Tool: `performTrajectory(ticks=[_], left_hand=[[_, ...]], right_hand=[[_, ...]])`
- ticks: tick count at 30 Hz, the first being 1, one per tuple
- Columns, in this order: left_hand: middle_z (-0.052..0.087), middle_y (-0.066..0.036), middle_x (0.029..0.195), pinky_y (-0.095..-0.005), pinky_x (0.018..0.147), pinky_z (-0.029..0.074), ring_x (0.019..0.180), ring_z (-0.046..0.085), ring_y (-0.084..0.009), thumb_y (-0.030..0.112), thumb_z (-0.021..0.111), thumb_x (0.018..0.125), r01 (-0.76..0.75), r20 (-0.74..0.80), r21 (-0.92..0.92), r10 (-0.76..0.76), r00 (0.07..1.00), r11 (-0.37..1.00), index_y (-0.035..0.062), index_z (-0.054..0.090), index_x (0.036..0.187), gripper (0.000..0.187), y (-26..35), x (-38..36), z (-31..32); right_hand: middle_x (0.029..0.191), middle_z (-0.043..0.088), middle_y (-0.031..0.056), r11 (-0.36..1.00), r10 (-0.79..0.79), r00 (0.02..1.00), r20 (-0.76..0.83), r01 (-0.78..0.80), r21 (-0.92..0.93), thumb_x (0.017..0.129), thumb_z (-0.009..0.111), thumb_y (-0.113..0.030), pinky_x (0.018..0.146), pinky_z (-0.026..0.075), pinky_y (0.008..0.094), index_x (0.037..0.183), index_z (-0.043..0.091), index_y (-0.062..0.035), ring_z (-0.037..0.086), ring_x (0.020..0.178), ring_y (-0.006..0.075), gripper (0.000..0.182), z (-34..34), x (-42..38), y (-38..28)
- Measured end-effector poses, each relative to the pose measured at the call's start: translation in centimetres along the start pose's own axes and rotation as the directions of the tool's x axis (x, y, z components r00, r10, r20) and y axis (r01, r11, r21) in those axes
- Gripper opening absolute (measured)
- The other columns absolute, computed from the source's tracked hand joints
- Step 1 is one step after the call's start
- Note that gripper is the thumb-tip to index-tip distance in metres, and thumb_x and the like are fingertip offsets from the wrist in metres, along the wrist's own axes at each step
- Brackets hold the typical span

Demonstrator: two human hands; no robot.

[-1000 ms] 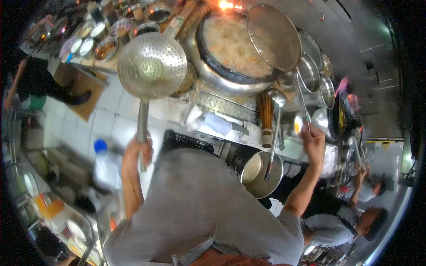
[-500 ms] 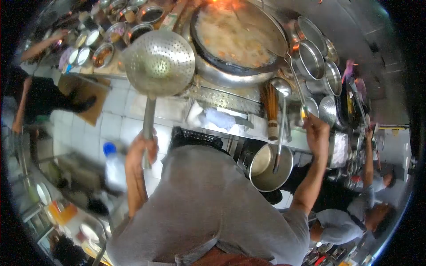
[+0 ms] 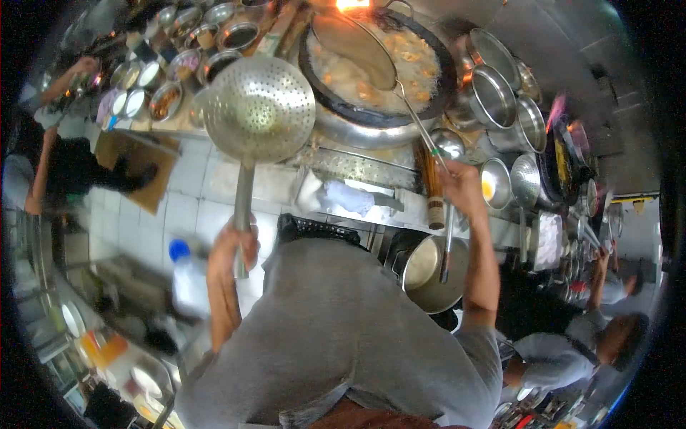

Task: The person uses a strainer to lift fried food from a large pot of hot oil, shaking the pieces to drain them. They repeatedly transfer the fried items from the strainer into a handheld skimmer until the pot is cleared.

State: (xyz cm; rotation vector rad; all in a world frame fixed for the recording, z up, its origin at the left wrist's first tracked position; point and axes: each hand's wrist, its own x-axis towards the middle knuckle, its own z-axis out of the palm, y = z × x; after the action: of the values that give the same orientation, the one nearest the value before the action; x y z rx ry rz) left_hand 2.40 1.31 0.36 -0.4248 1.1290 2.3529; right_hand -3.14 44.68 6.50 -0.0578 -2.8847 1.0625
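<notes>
My left hand [image 3: 234, 244] is wrapped round the handle of a large perforated metal ladle [image 3: 261, 111], its round bowl raised at the left of the wok. In my right hand [image 3: 463, 187] is the long handle of a wide skimmer [image 3: 354, 53]. The skimmer's head lies over the left part of a big wok [image 3: 443, 79], where pieces float in bubbling, foamy liquid. Flame [image 3: 353, 4] shows at the wok's far edge. Below my right hand a ladle handle [image 3: 448, 243] reaches down over a deep pot [image 3: 436, 275].
Metal bowls [image 3: 239, 36] with ingredients stand at the upper left. Pots [image 3: 493, 96] and a strainer [image 3: 526, 179] are right of the wok. A brush [image 3: 434, 204] and a cloth [image 3: 349, 196] lie near the counter edge. Other people [image 3: 564, 354] are at the right and far left.
My right hand has moved left and slightly up, and the skimmer's head has swung from the wok's right side to its left. My left hand and the perforated ladle have barely moved.
</notes>
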Motion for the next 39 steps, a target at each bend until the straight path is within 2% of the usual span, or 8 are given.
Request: performTrajectory(ticks=[7,12,19,25,30,32,35,39], left_hand=[[0.041,-0.002,0.063,-0.0223,0.029,0.040,0.039,0.043,-0.0084,0.005,0.060,0.078,-0.024,0.020,-0.033,0.025,0.999,0.999,-0.0002,0.048,0.108,0.033,-0.3,-0.5,0.6],[0.041,-0.002,0.062,-0.0226,0.029,0.040,0.038,0.042,-0.0086,0.004,0.059,0.078,-0.060,0.016,-0.024,0.061,0.998,0.998,-0.0009,0.047,0.109,0.033,-0.2,-0.9,0.5],[0.041,-0.003,0.061,-0.0231,0.027,0.039,0.037,0.042,-0.0090,0.003,0.058,0.078,-0.099,-0.008,-0.039,0.098,0.995,0.994,-0.0018,0.047,0.109,0.034,-0.2,-1.2,0.3],[0.041,-0.003,0.060,-0.0232,0.027,0.038,0.036,0.040,-0.0090,0.003,0.058,0.077,-0.091,-0.072,-0.053,0.087,0.994,0.994,-0.0017,0.046,0.108,0.034,0.1,-0.7,0.1],[0.041,-0.003,0.061,-0.0229,0.026,0.036,0.036,0.040,-0.0090,0.003,0.059,0.077,-0.082,-0.020,-0.027,0.081,0.996,0.996,-0.0019,0.047,0.108,0.034,0.6,0.1,-0.4],[0.042,-0.003,0.061,-0.0228,0.026,0.035,0.036,0.041,-0.0090,0.003,0.059,0.077,-0.081,0.002,-0.032,0.081,0.997,0.996,-0.0021,0.047,0.108,0.033,0.7,0.2,-0.4],[0.042,-0.004,0.062,-0.0228,0.026,0.036,0.037,0.041,-0.0090,0.003,0.058,0.077,-0.103,0.026,-0.049,0.104,0.994,0.993,-0.0021,0.047,0.108,0.033,0.9,-0.2,0.0],[0.041,-0.004,0.062,-0.0230,0.026,0.036,0.037,0.041,-0.0089,0.002,0.057,0.077,-0.088,0.050,-0.049,0.090,0.995,0.995,-0.0020,0.048,0.109,0.033,1.4,-0.6,0.4]], right_hand=[[0.065,0.059,0.0018,0.951,0.232,0.972,-0.030,-0.220,0.219,0.089,0.058,-0.011,0.056,0.043,0.0266,0.099,0.066,0.0009,0.052,0.061,0.0087,0.017,0.3,1.4,-0.5],[0.066,0.060,0.0022,0.968,0.093,0.959,-0.267,-0.024,0.249,0.089,0.059,-0.011,0.057,0.043,0.0262,0.103,0.068,-0.0019,0.052,0.062,0.0085,0.019,-1.2,4.7,4.3],[0.064,0.061,0.0050,0.998,0.053,0.955,-0.290,-0.059,-0.010,0.088,0.059,-0.012,0.058,0.044,0.0276,0.104,0.068,-0.0043,0.054,0.061,0.0092,0.021,-4.9,3.5,5.1],[0.059,0.058,0.0072,0.975,0.044,0.949,-0.311,-0.109,-0.194,0.086,0.058,-0.014,0.055,0.043,0.0316,0.081,0.065,0.0000,0.052,0.056,0.0116,0.016,-5.8,5.9,7.2],[0.057,0.055,0.0043,0.998,0.061,0.960,-0.275,-0.064,-0.004,0.088,0.058,-0.015,0.047,0.039,0.0294,0.080,0.065,0.0008,0.046,0.048,0.0107,0.019,-4.5,9.0,10.1],[0.059,0.055,0.0017,0.904,0.302,0.946,-0.119,-0.245,0.349,0.090,0.058,-0.015,0.036,0.031,0.0246,0.088,0.065,-0.0001,0.041,0.040,0.0066,0.017,-4.1,8.9,9.0],[0.061,0.055,0.0003,0.796,0.300,0.954,-0.010,-0.244,0.553,0.091,0.058,-0.015,0.029,0.026,0.0204,0.098,0.063,-0.0032,0.037,0.036,0.0028,0.015,-4.3,8.3,9.7],[0.064,0.056,0.0005,0.735,0.362,0.932,0.027,-0.303,0.607,0.090,0.059,-0.015,0.027,0.030,0.0200,0.102,0.061,-0.0054,0.039,0.035,0.0031,0.015,-3.1,8.5,9.4]])
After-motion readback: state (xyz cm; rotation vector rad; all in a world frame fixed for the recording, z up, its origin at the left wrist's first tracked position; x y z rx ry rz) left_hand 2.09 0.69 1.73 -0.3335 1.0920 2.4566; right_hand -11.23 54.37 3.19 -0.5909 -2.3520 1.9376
